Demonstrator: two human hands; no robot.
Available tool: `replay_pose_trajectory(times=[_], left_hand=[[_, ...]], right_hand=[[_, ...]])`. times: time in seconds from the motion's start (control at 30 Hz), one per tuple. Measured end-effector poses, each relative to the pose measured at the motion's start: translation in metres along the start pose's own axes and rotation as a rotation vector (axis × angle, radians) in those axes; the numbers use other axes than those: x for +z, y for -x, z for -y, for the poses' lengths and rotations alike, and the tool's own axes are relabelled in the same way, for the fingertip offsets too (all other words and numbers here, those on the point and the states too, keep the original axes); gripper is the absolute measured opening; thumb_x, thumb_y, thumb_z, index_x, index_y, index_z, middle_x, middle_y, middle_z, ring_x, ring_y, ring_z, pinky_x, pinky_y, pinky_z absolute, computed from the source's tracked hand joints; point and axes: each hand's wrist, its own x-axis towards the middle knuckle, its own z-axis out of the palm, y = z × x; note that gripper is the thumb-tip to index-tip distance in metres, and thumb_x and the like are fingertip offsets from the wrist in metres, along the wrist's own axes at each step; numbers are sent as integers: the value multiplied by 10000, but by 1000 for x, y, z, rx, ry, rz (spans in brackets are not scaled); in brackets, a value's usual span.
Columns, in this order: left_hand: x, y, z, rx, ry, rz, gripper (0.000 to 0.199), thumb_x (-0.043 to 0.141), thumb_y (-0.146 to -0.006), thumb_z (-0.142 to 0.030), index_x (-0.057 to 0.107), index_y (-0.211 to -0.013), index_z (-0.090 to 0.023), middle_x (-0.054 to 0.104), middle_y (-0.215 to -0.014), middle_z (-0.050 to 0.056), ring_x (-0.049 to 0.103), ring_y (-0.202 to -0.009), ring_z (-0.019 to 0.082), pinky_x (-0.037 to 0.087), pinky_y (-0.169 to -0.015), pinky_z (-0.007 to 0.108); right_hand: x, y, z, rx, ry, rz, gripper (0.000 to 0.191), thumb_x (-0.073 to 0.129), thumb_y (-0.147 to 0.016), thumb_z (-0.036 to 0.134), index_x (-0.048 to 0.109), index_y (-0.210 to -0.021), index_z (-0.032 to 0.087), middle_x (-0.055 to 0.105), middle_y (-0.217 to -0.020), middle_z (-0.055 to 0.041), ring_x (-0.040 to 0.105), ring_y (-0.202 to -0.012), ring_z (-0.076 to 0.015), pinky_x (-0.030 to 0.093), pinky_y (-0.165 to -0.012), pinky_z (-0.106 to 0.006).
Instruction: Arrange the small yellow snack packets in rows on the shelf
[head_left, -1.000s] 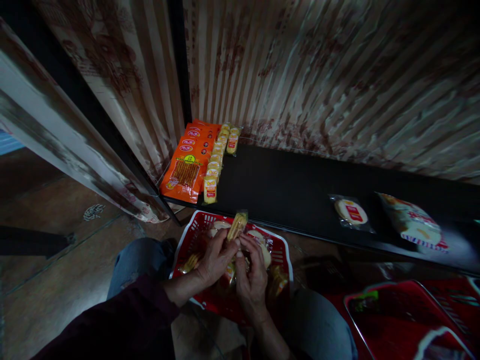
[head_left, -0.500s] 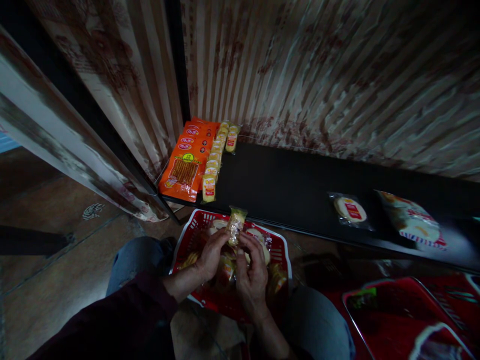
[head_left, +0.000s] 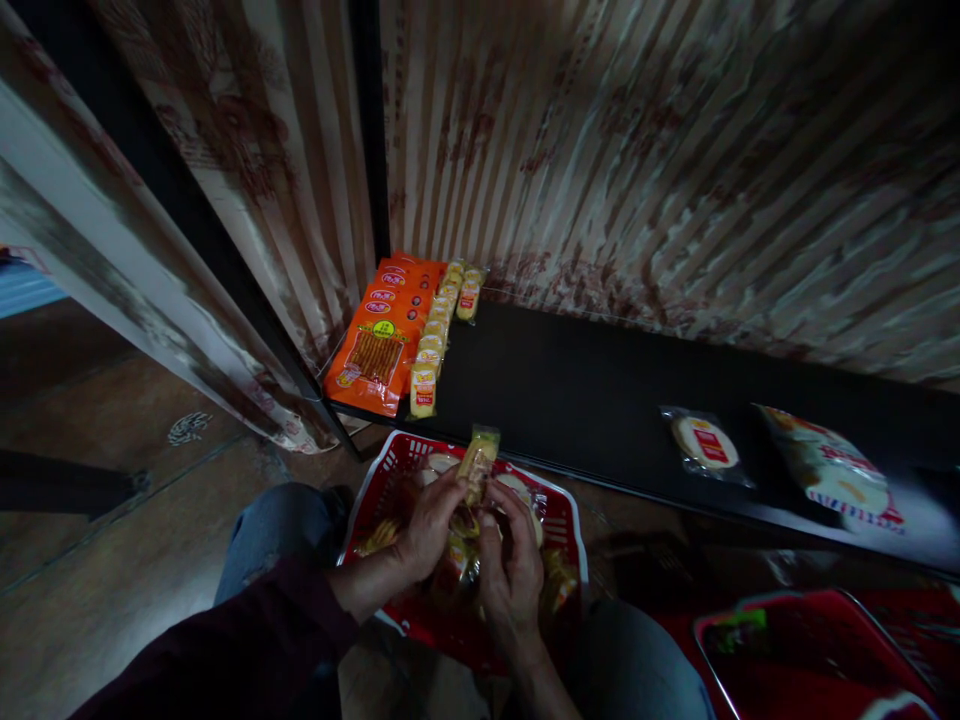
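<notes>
A small clear-wrapped yellow cake is held tilted over a red shopping basket. My left hand has its thumb and fingers closed on the cake's left side. On the right, my right hand curls its fingertips against the lower right edge of the wrapper. Below both hands, the basket holds several wrapped snacks, some pale and round, others yellow; my hands hide part of them. Just ahead, a row of similar wrapped cakes lies on a black shelf.
Orange snack bags overlap at the shelf's left end, by a black post. A round wrapped cake and a white bag lie to the right. Another red basket stands at lower right. Patterned curtain hangs behind.
The view has shifted slightly, so the shelf appears lower. The wrapped cake now leans more to the right in my fingers. Both hands remain above the basket.
</notes>
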Motion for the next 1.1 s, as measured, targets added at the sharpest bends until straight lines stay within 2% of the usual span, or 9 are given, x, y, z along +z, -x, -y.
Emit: replay_pose_trajectory(times=[0.07,0.17,0.23,0.33,0.47,0.63,0.8,1.1], left_hand=[[0,3,2,3,-110,21,437,428,-899,-422,599,-1205,-162,582,-1321,95,489,-1268,223,352,-1113,383],[1,8,-1,66,-185,116,532,337,-944,-451,472,-1362,-151,452,-1450,101,367,-1375,210,268,-1175,383],[3,9,-6,118,-218,160,557,264,-967,-442,393,-1422,-146,394,-1491,94,313,-1406,193,233,-1193,372],[3,10,-8,174,-266,157,566,212,-981,-422,343,-1449,-133,355,-1513,95,291,-1416,182,225,-1199,366],[1,10,-2,304,-350,114,548,212,-986,-376,327,-1454,-115,359,-1506,121,307,-1409,202,246,-1188,411],[-1,13,3,418,-429,21,495,274,-967,-295,384,-1416,-119,458,-1431,147,407,-1345,223,334,-1139,432],[2,12,5,423,-492,-82,454,385,-927,-275,422,-1350,-116,526,-1344,171,479,-1276,237,391,-1088,446],[7,9,-2,331,-397,-91,366,475,-893,-285,464,-1234,-154,557,-1246,147,540,-1148,224,460,-983,417]], right_hand=[[0,0,-1,23,-19,13,270,457,-919,244,577,-1157,206,629,-1165,-91,569,-1105,-229,455,-928,-412],[-1,1,-1,72,-46,33,306,454,-923,274,555,-1202,201,617,-1201,-97,566,-1122,-225,459,-928,-395],[-1,2,0,118,-57,34,329,456,-922,301,545,-1220,195,616,-1211,-104,568,-1125,-229,466,-918,-389],[0,4,0,172,-79,33,349,474,-914,333,539,-1224,186,621,-1210,-111,577,-1117,-235,482,-886,-376],[1,7,-3,225,-98,32,382,523,-889,366,534,-1220,178,622,-1211,-120,577,-1118,-244,487,-868,-374],[3,8,-8,278,-80,16,425,567,-855,411,547,-1208,174,628,-1203,-125,575,-1119,-260,463,-916,-408],[5,0,-8,251,-63,-6,406,522,-872,415,578,-1192,173,627,-1212,-128,563,-1140,-266,445,-950,-434],[4,0,-18,362,-123,-10,443,524,-871,420,551,-1251,194,599,-1276,-125,543,-1186,-264,409,-1014,-476]])
